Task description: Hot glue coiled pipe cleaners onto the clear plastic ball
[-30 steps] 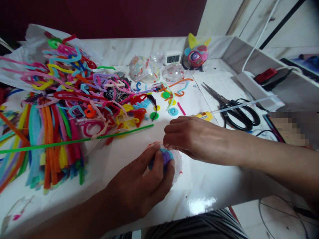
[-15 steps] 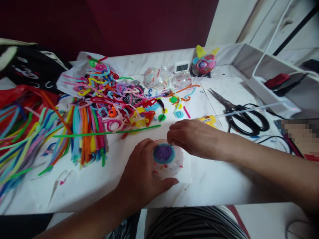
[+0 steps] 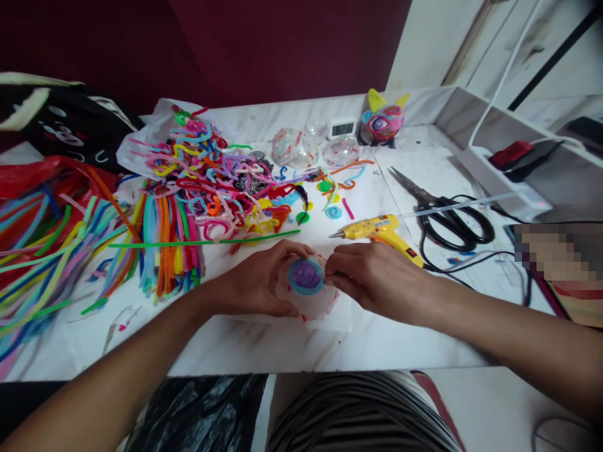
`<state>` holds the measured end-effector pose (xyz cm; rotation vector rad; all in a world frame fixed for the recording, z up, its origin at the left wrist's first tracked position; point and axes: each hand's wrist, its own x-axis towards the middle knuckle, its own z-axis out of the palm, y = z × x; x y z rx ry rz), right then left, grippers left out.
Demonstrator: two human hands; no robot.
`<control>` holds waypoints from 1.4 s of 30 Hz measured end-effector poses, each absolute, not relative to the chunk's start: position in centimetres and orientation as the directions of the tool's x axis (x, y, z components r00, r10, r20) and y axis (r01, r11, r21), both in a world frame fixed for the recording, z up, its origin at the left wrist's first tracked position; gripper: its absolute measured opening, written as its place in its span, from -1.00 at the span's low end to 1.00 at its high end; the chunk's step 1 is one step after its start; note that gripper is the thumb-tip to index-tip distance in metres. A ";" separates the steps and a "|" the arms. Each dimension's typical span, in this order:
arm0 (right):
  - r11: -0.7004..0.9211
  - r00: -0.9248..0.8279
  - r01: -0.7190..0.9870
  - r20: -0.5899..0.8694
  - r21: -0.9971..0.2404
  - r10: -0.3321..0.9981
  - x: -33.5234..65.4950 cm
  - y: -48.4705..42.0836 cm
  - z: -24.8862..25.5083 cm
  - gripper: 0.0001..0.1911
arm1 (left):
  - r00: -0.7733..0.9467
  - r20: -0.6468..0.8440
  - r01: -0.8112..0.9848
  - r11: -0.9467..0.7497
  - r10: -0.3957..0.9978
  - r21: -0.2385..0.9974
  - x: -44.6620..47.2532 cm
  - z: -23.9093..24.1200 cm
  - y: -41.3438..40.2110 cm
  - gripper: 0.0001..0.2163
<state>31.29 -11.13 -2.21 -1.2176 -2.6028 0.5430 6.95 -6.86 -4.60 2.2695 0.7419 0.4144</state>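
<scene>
"Where was the red-flecked clear ball [image 3: 316, 309]?"

"Just below the middle of the frame, above a white sheet [image 3: 345, 321], with a purple-and-blue coiled disc [image 3: 305, 276] on its upper face."

"And the hands?"

"The left hand [image 3: 257, 282] gripped the ball from its left side, thumb and fingers curved around it. The right hand [image 3: 372, 276] curled in at the disc's right edge; I couldn't tell whether its fingertips pinched anything."

"What lay nearby?"

"A yellow hot glue gun [image 3: 372, 227] just beyond the right hand, nozzle pointing left. Black-handled scissors [image 3: 438, 210] lay right of centre, and tangled pipe cleaners [image 3: 221, 169] spread across the upper left."
</scene>
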 end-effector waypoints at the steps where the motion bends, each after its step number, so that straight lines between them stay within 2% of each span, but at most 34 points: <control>1: 0.574 -0.615 0.696 0.053 -0.431 0.787 31.3 -11.5 -2.4 -0.80 | 0.823 0.019 0.382 -0.579 0.567 0.720 6.9 -4.2 -6.5 -0.34; 3: 0.550 -0.586 0.696 0.078 -0.462 0.806 31.2 -12.0 -2.8 -0.79 | 0.834 -0.020 0.402 -0.582 0.551 0.707 7.1 -3.6 -6.5 -0.39; 7: 0.521 -0.557 0.676 0.101 -0.521 0.824 31.1 -12.2 -3.3 -0.81 | 0.706 -0.013 0.509 -0.494 0.708 0.705 8.4 -3.5 -8.2 -0.63; 11: 0.510 -0.557 0.640 0.111 -0.575 0.823 31.3 -12.1 -3.3 -0.82 | 0.650 0.043 0.500 -0.471 0.758 0.727 9.3 -4.2 -9.1 -0.74; 16: 0.539 -0.609 0.598 0.101 -0.593 0.786 31.7 -11.7 -2.8 -0.80 | 0.662 0.086 0.441 -0.480 0.744 0.759 9.2 -5.1 -8.9 -0.74; 23: 0.536 -0.599 0.594 0.117 -0.600 0.793 31.8 -10.8 -2.6 -0.80 | 0.635 0.121 0.388 -0.451 0.763 0.804 8.9 -6.0 -9.0 -0.73; 36: 0.560 -0.656 0.625 0.023 -0.543 0.754 31.0 -8.8 -1.7 -0.86 | 0.635 0.059 0.324 -0.335 0.770 0.885 8.7 -7.0 -9.0 -0.68; 42: 0.515 -0.632 0.667 -0.041 -0.539 0.774 30.9 -8.4 -1.6 -0.92 | 0.655 0.065 0.359 -0.385 0.753 0.850 8.5 -6.3 -9.1 -0.68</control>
